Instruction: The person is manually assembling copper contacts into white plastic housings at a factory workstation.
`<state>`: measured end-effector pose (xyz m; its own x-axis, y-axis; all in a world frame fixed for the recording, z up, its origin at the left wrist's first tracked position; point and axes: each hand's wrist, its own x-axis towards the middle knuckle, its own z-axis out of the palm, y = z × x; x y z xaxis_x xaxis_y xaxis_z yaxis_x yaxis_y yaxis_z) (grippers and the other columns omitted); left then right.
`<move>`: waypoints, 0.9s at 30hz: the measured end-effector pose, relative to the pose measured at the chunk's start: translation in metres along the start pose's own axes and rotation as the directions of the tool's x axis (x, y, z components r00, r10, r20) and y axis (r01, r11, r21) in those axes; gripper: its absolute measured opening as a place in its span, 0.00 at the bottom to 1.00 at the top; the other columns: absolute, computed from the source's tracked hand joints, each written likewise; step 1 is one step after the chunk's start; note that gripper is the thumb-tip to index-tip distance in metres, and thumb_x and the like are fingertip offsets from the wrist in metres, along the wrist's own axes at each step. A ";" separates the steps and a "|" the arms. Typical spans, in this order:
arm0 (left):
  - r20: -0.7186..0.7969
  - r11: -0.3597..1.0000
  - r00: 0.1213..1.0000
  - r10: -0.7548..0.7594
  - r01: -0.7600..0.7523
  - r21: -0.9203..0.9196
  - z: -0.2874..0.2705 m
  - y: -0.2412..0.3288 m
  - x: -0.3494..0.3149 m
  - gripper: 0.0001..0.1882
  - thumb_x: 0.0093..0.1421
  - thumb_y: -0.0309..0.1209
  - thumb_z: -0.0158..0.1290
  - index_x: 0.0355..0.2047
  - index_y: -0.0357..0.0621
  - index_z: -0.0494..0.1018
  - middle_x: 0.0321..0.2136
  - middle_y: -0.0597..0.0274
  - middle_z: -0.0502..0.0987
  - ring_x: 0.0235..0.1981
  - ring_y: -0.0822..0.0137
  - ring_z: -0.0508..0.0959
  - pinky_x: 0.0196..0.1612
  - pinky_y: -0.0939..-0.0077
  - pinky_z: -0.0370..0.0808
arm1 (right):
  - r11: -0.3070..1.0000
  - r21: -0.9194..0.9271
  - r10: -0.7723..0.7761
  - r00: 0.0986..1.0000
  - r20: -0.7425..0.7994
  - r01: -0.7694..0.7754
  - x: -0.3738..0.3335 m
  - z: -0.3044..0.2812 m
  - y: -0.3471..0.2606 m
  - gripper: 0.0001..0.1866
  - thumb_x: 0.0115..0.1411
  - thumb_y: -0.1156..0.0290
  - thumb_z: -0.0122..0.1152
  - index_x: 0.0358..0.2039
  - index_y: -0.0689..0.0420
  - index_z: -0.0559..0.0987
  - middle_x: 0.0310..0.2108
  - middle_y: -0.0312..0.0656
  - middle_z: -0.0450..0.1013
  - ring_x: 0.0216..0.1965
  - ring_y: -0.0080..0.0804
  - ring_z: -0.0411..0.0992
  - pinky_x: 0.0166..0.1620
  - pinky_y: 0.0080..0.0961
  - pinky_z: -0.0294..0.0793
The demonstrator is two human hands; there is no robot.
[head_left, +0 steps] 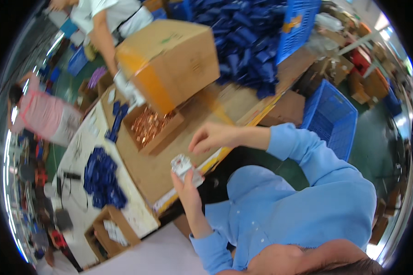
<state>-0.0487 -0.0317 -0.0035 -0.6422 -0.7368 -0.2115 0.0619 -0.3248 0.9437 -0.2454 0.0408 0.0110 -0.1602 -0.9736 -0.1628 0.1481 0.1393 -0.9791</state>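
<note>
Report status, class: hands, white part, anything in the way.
Left hand grips white part; right hand close by, curled, contents unclear; no obstruction visible between.

Has a boxy white device [181,164] in the left hand [188,190], before an open brown cardboard box [165,136] of copper-coloured pieces [149,126], with a large brown cardboard carton [183,68] behind, dark-blue heap [101,176] left, rectangular blue plastic crate [331,114] right.

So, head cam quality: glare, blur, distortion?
Head view: fisheye circle with black corners, background bending toward the rim; glare from strip lights along the left edge. Also head view: left hand and right hand readable, but the whitish part is soft, fine detail lost; copper-coloured pieces blur together.
</note>
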 end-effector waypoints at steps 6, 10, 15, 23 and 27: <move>0.023 0.993 0.999 0.028 -0.031 0.117 0.000 -0.006 0.000 0.19 0.62 0.26 0.46 0.54 0.42 0.61 0.38 0.55 0.75 0.26 0.68 0.77 0.25 0.78 0.74 | 1.000 0.000 -0.028 0.998 0.062 0.028 -0.008 0.008 -0.002 0.13 0.58 0.72 0.60 0.41 0.66 0.80 0.32 0.38 0.78 0.33 0.19 0.73 0.38 0.18 0.74; -0.023 0.988 0.999 0.042 -0.038 0.152 0.001 -0.006 -0.006 0.20 0.61 0.25 0.45 0.55 0.42 0.60 0.38 0.55 0.75 0.24 0.69 0.76 0.23 0.79 0.73 | 0.986 -0.090 -0.138 0.990 0.030 0.141 -0.008 0.015 -0.003 0.12 0.55 0.73 0.60 0.36 0.68 0.81 0.27 0.39 0.77 0.29 0.22 0.73 0.34 0.19 0.75; -0.020 0.983 0.999 0.042 -0.038 0.181 0.005 -0.002 -0.008 0.25 0.62 0.26 0.43 0.60 0.44 0.56 0.41 0.54 0.75 0.22 0.68 0.76 0.22 0.81 0.72 | 0.978 -0.106 -0.180 0.983 -0.017 0.178 -0.012 0.024 -0.010 0.07 0.53 0.74 0.64 0.29 0.65 0.79 0.27 0.41 0.79 0.29 0.21 0.75 0.33 0.19 0.74; -0.057 0.980 0.997 0.060 -0.049 0.191 0.006 -0.006 -0.010 0.24 0.64 0.30 0.40 0.60 0.43 0.55 0.42 0.53 0.73 0.26 0.66 0.78 0.25 0.78 0.74 | 0.972 -0.105 -0.218 0.974 -0.066 0.210 -0.014 0.034 -0.007 0.06 0.54 0.75 0.61 0.29 0.66 0.78 0.28 0.42 0.78 0.30 0.25 0.77 0.34 0.21 0.76; -0.103 0.981 0.994 0.032 -0.011 0.195 0.008 -0.012 -0.016 0.24 0.64 0.30 0.41 0.60 0.42 0.56 0.43 0.51 0.73 0.27 0.64 0.78 0.26 0.77 0.74 | 0.962 -0.146 -0.241 0.969 -0.056 0.231 -0.016 0.038 0.000 0.05 0.54 0.77 0.57 0.30 0.66 0.77 0.28 0.42 0.78 0.31 0.25 0.76 0.35 0.22 0.76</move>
<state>-0.0454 -0.0112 -0.0095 -0.5577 -0.8039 -0.2065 -0.0814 -0.1946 0.9775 -0.2060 0.0500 0.0180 -0.2452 -0.9668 0.0712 -0.0374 -0.0640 -0.9973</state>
